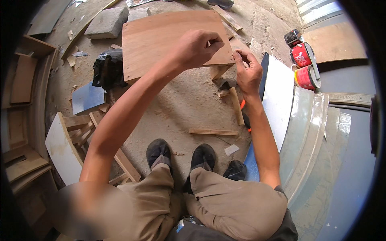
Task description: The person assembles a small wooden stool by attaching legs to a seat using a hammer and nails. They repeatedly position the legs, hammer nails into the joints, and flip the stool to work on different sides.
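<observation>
My left hand [199,49] is above the right part of a plywood panel [169,40], its fingers curled in toward the thumb. Beside the panel's right corner, my right hand [249,71] holds thumb and forefinger pinched together. Whatever is between the fingers of either hand is too small or hidden to make out. The panel lies like a tabletop, with a short wooden leg [218,72] showing under its near right corner. Below my right hand, a tool with a wooden handle [236,106] and a dark metal head rests on the ground.
A strip of wood [213,131] lies before my shoes [159,152]. At left are a small wooden stool [62,140] on its side, a black bag [107,70] and a concrete block [106,23]. Glass sheets [305,136] and red cans [302,55] line the right.
</observation>
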Tool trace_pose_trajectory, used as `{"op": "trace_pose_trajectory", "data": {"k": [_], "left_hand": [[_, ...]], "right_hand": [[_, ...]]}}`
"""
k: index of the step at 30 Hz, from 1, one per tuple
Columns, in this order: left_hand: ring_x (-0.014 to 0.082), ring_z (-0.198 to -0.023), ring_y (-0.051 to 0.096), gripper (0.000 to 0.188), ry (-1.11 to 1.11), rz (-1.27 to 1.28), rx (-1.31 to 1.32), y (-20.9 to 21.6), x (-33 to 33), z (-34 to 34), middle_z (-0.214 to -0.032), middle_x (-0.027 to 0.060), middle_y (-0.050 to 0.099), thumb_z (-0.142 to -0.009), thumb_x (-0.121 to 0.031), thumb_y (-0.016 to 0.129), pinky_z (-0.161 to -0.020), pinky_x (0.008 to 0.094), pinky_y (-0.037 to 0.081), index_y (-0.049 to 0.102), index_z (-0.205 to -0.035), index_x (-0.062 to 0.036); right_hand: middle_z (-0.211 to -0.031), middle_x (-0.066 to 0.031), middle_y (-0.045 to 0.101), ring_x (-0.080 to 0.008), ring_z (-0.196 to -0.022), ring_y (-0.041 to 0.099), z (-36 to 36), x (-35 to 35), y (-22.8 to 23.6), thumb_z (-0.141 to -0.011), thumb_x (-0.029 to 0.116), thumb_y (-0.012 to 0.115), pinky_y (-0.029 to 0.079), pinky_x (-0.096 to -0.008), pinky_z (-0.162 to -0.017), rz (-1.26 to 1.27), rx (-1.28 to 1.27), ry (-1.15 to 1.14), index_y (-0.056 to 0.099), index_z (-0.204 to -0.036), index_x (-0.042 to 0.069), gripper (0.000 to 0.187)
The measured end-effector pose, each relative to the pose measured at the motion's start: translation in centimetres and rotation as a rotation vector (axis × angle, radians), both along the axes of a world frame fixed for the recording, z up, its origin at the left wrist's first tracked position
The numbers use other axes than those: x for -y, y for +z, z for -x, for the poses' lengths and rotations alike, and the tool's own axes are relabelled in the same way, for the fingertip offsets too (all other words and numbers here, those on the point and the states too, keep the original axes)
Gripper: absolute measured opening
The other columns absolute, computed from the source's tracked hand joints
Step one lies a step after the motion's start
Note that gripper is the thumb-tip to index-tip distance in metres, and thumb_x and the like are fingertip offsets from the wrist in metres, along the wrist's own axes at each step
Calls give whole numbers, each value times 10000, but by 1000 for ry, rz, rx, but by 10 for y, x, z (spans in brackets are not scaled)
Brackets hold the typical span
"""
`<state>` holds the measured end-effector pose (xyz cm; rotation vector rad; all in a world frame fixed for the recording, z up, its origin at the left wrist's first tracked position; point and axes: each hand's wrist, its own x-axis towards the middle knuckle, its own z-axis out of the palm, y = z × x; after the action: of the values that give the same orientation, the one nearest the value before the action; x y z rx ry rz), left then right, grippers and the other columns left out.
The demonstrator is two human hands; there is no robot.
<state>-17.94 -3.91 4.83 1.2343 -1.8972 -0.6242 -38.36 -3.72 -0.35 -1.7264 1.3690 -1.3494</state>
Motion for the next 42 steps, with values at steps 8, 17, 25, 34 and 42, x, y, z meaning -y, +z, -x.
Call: {"op": "trace_pose_trajectory", "data": {"k": [8,17,25,34,42], "left_hand": [[234,-745,693,203,21,-55,64,-37,24,24,-826,150,718,-904,-217,680,-688,356,532,744,-999,-50],[282,-808,705,195,-18,37,60,-49,22,25,-884,153,724,-868,-192,690,-745,384,548,740,-981,-41],[286,-834,701,215,-33,37,88,-48,22,25,-892,135,727,-874,-228,690,-773,391,550,742,-979,-48],[258,-798,715,255,-12,-13,71,-47,23,26,-872,124,745,-847,-278,731,-736,372,555,765,-957,-51],[221,-716,722,272,42,-108,-43,-45,22,41,-803,114,750,-815,-297,778,-674,336,554,779,-927,-50]], "right_hand": [[-891,-141,739,-201,-822,717,2,6,4,-926,129,689,541,-313,-749,34,-89,13,720,-1029,-22,186],[-901,-151,732,-240,-794,717,3,8,3,-912,97,693,540,-326,-722,107,-159,6,724,-1003,-16,149],[-914,-163,729,-262,-814,718,5,10,-5,-908,92,697,540,-339,-731,119,-141,13,725,-1010,-15,151],[-942,-177,728,-324,-854,704,3,12,8,-903,109,697,540,-380,-765,207,-289,45,738,-986,-14,154],[-946,-170,731,-324,-864,691,9,14,9,-895,110,700,537,-394,-783,247,-368,41,750,-980,1,147]]}}
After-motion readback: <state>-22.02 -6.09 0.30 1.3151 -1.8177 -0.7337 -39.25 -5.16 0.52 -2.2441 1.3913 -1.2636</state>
